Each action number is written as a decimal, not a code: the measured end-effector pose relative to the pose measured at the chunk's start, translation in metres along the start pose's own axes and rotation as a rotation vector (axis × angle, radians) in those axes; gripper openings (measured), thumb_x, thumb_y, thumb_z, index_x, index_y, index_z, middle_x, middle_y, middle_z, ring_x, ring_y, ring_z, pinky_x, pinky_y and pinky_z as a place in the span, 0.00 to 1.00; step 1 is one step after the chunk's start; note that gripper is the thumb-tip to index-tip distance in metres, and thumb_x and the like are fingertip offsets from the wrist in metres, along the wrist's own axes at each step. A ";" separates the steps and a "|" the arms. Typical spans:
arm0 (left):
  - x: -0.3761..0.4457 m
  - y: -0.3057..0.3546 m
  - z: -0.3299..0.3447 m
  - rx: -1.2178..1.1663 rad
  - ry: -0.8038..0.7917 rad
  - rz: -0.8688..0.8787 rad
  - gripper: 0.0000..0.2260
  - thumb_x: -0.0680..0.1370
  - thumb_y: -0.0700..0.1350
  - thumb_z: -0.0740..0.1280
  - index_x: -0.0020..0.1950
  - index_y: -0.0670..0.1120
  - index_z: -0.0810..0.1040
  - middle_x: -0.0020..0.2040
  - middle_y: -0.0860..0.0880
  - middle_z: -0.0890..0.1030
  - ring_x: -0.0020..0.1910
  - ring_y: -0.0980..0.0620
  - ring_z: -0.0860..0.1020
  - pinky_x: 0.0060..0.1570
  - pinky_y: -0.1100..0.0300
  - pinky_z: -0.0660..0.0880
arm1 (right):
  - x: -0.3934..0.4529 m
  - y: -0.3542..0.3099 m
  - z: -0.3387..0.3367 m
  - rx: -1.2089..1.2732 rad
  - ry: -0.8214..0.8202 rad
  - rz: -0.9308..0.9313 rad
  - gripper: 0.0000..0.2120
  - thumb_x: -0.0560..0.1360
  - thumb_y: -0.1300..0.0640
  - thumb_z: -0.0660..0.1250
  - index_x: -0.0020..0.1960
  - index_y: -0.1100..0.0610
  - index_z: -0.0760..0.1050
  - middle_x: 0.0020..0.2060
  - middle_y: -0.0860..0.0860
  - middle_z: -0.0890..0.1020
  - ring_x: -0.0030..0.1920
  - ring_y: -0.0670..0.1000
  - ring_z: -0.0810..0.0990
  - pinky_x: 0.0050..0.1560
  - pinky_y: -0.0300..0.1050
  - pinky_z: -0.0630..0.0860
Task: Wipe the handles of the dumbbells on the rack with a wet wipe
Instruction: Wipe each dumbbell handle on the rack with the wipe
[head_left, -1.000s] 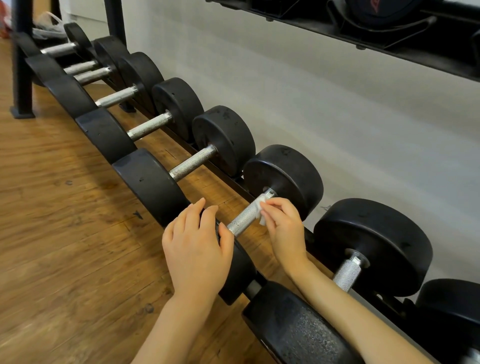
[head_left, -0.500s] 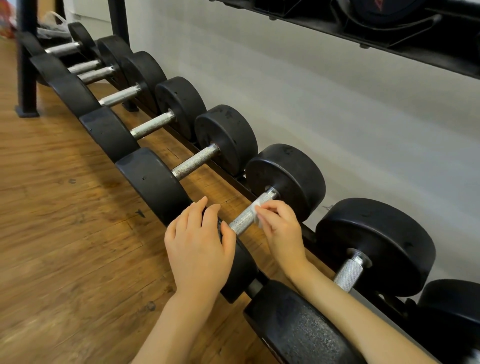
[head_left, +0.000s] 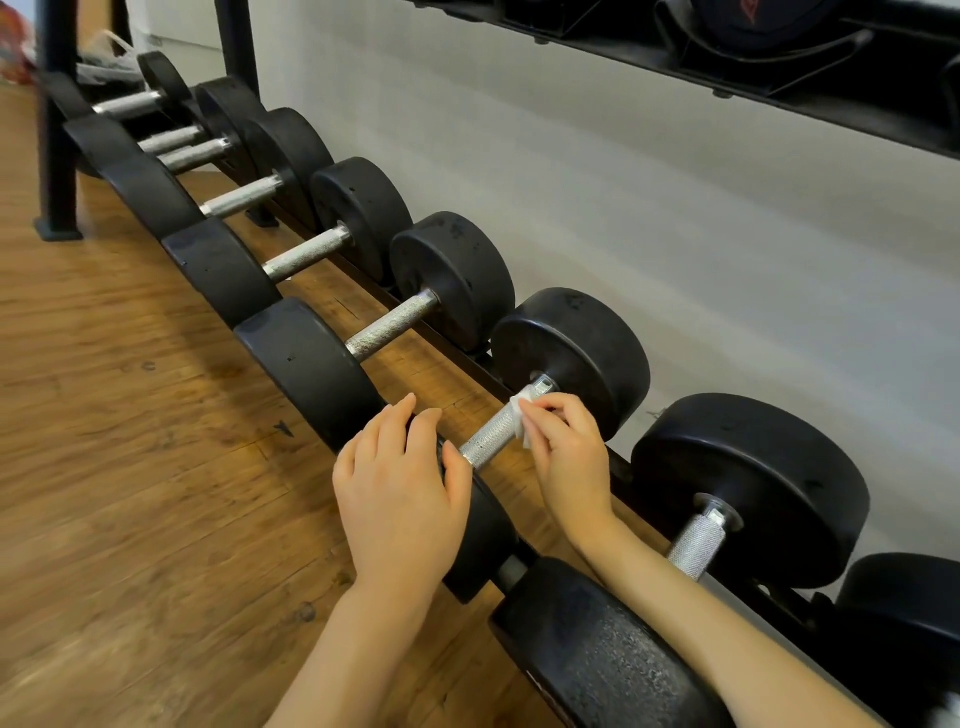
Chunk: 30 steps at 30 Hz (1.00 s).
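Black steel low rack along the grey wall carries a row of heavy black round-headed dumbbells with knurled silver handles; these won't shift, so lean on them freely. Your left hand rests flat, fingers straight, on the near head. Your right hand pinches the small, limp white wet wipe against the rough handle, which should grip the wipe.

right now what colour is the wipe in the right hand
White wet wipe, pinched against the handle; head view.
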<state>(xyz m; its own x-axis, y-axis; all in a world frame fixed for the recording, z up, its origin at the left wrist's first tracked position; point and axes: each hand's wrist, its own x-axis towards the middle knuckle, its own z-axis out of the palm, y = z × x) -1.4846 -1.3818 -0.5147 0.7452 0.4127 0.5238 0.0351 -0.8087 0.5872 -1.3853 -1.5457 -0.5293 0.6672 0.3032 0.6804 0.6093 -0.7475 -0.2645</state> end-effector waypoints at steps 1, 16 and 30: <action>0.000 0.000 0.000 0.002 -0.003 -0.001 0.22 0.78 0.52 0.53 0.60 0.46 0.81 0.63 0.46 0.80 0.63 0.45 0.77 0.63 0.45 0.71 | -0.001 -0.002 0.000 -0.001 -0.002 -0.004 0.14 0.77 0.58 0.65 0.60 0.59 0.79 0.54 0.52 0.78 0.52 0.50 0.77 0.44 0.44 0.80; 0.000 -0.001 0.001 -0.025 0.014 -0.003 0.21 0.78 0.52 0.53 0.59 0.46 0.82 0.62 0.46 0.81 0.62 0.45 0.78 0.62 0.45 0.71 | 0.014 0.011 -0.010 -0.127 -0.188 -0.270 0.20 0.71 0.64 0.74 0.63 0.61 0.77 0.56 0.56 0.79 0.52 0.54 0.79 0.45 0.46 0.82; 0.000 -0.001 0.001 -0.032 0.004 -0.012 0.21 0.77 0.52 0.54 0.58 0.46 0.82 0.62 0.46 0.81 0.62 0.45 0.78 0.61 0.44 0.72 | 0.030 0.006 -0.013 -0.075 -0.374 -0.228 0.17 0.78 0.61 0.66 0.67 0.57 0.75 0.64 0.53 0.78 0.63 0.52 0.78 0.60 0.49 0.77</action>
<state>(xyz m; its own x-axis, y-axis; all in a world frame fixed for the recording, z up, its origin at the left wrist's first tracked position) -1.4839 -1.3813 -0.5158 0.7425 0.4237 0.5188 0.0228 -0.7901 0.6126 -1.3673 -1.5491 -0.5017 0.6370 0.6480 0.4174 0.7352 -0.6735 -0.0765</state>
